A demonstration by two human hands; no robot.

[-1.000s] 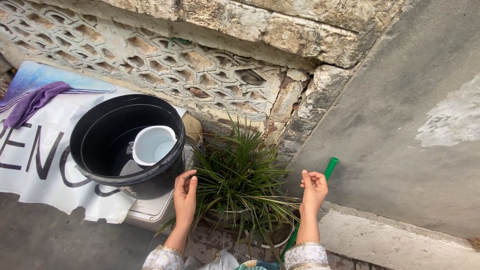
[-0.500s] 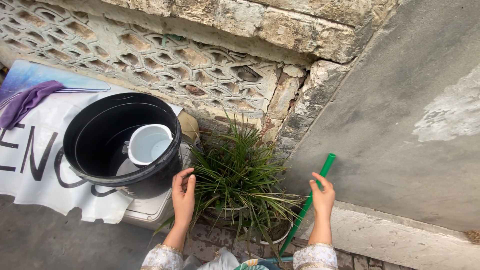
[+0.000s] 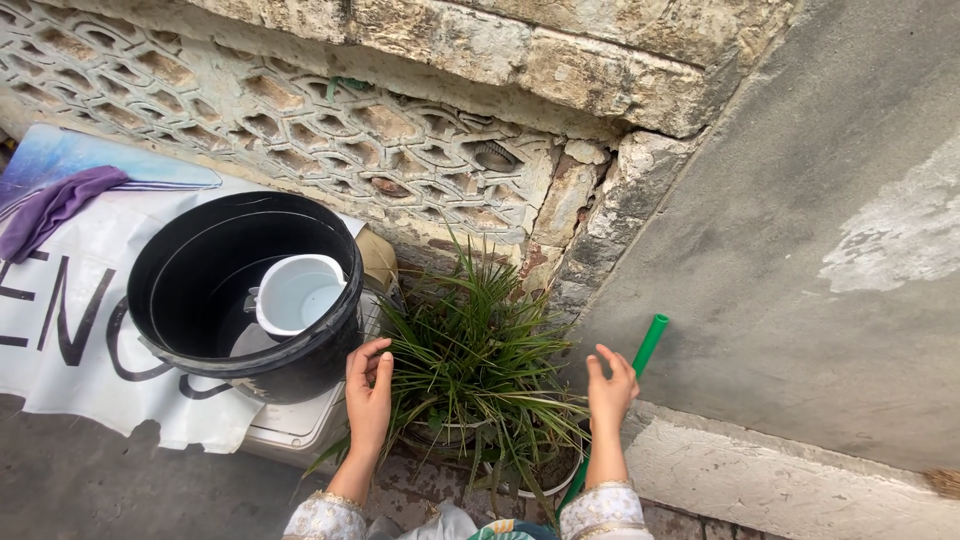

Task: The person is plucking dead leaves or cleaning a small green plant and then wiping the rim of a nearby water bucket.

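A spiky green potted plant (image 3: 478, 352) stands against a cracked stone wall. My left hand (image 3: 368, 398) rests at its left side, fingers together and lightly curled, touching the outer leaves and holding nothing. My right hand (image 3: 608, 390) is at the plant's right side, fingers apart, empty, in front of a green stick (image 3: 648, 345) that leans on the wall. The plant's white pot rim (image 3: 545, 487) shows low between my patterned sleeves.
A black bucket (image 3: 335, 345) holding water and a white jug (image 3: 298, 292) sits left of the plant on a white box (image 3: 295, 428). Beneath lies a white banner (image 3: 70, 350) with a purple cloth (image 3: 55, 205). A grey plastered wall (image 3: 800, 230) rises on the right.
My right hand has moved left from the green stick toward the plant and opened its fingers. My left hand has stayed at the plant's left side.
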